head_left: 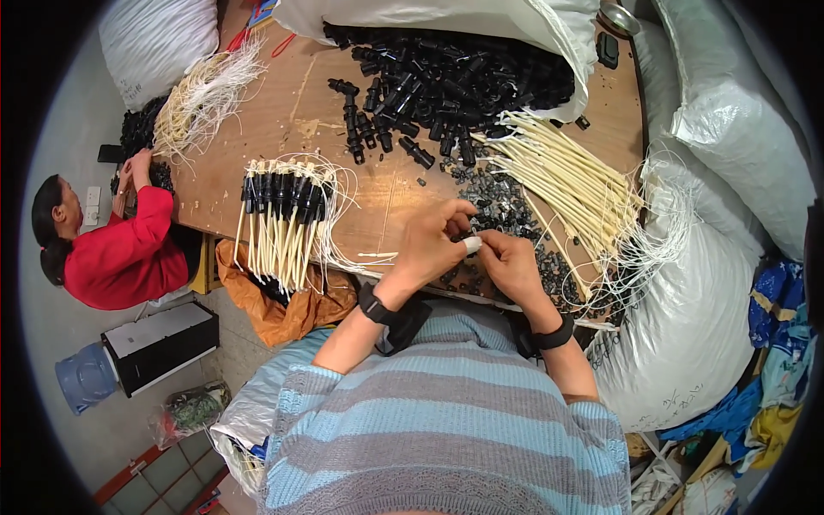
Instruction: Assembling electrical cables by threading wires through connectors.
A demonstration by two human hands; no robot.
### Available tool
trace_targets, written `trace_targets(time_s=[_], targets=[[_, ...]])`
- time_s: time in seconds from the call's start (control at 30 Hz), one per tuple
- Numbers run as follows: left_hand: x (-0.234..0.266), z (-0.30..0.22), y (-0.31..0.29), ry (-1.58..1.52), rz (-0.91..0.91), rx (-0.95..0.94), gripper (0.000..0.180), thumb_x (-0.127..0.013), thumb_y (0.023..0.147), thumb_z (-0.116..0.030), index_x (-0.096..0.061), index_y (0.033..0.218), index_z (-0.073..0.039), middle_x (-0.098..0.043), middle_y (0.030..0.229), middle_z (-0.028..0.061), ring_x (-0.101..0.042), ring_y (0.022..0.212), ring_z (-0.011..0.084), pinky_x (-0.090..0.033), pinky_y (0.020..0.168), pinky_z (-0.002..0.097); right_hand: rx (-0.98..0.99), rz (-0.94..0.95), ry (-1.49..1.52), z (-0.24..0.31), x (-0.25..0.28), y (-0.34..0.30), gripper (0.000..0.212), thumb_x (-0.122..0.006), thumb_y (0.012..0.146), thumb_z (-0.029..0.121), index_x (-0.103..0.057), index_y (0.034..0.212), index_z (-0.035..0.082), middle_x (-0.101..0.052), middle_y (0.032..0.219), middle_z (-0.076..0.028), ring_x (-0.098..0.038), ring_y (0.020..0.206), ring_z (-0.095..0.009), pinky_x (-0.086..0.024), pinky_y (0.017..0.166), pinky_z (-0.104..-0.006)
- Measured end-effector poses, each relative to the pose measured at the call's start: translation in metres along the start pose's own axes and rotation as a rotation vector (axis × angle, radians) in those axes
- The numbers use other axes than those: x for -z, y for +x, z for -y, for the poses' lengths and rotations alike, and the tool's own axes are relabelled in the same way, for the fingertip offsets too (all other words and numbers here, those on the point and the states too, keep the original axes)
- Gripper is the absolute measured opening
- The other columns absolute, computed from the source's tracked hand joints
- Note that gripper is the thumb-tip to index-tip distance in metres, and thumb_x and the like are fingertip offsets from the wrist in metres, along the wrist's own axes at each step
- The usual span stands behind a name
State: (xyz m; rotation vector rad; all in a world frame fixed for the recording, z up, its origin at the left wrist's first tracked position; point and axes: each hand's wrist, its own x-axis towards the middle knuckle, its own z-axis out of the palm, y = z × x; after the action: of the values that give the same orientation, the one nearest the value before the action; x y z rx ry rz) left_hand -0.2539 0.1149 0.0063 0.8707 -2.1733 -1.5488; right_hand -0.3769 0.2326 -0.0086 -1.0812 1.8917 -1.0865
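My left hand [432,246] and my right hand [511,268] meet over the near edge of the table, fingertips pinched close together. A small white patch [472,245], perhaps tape, shows at the left thumb tip. Whatever the fingers hold is too small or hidden to make out. Beneath and behind them is a spread of small black parts [502,206]. To the right lies a bundle of cream sticks [571,172] with white strings [657,232]. On the left, a bunch of cream sticks fitted with black plastic pieces [285,196] overhangs the edge.
Black plastic fittings [429,90] spill from a white sack [532,26] on the wooden table [369,202]. Bulging white sacks [687,326] stand on the right. At far left, a person in red [129,253] works by another string bundle [206,99]. An orange bag [322,305] hangs below.
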Motion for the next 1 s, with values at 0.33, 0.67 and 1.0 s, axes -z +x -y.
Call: trace_targets(time_s=[0.33, 0.67, 1.0], targets=[[-0.004, 0.016, -0.001, -0.318, -0.027, 0.17, 0.033, -0.064, 0.079, 0.011, -0.066, 0.109, -0.003, -0.067, 0.087, 0.0015, -0.062, 0.08, 0.0071, -0.051, 0.072, 0.0206, -0.05, -0.01, 0.201, 0.005, 0.004, -0.003, 0.019, -0.061, 0.09, 0.016, -0.069, 0.099, 0.002, -0.064, 0.066, -0.009, -0.058, 0.056, -0.013, -0.045, 0.054, -0.0285], [0.002, 0.009, -0.01, -0.259, -0.004, 0.092, 0.03, -0.066, 0.079, 0.007, -0.067, 0.106, -0.005, -0.066, 0.085, -0.0006, -0.06, 0.074, 0.005, -0.048, 0.063, 0.0188, -0.055, -0.044, 0.37, 0.006, -0.002, -0.01, 0.015, -0.065, 0.089, 0.011, -0.07, 0.096, -0.001, -0.064, 0.07, 0.001, -0.052, 0.063, -0.002, -0.041, 0.055, -0.02], [0.049, 0.065, 0.059, 0.47, -0.22, -0.263, 0.028, -0.063, 0.077, 0.006, -0.066, 0.102, -0.006, -0.067, 0.082, 0.0064, -0.063, 0.071, 0.0201, -0.052, 0.064, 0.0341, -0.192, -0.163, 0.372, -0.003, 0.005, 0.002, 0.007, -0.065, 0.09, 0.008, -0.065, 0.089, 0.001, -0.048, 0.064, 0.009, -0.036, 0.057, 0.002, -0.027, 0.05, -0.0184]])
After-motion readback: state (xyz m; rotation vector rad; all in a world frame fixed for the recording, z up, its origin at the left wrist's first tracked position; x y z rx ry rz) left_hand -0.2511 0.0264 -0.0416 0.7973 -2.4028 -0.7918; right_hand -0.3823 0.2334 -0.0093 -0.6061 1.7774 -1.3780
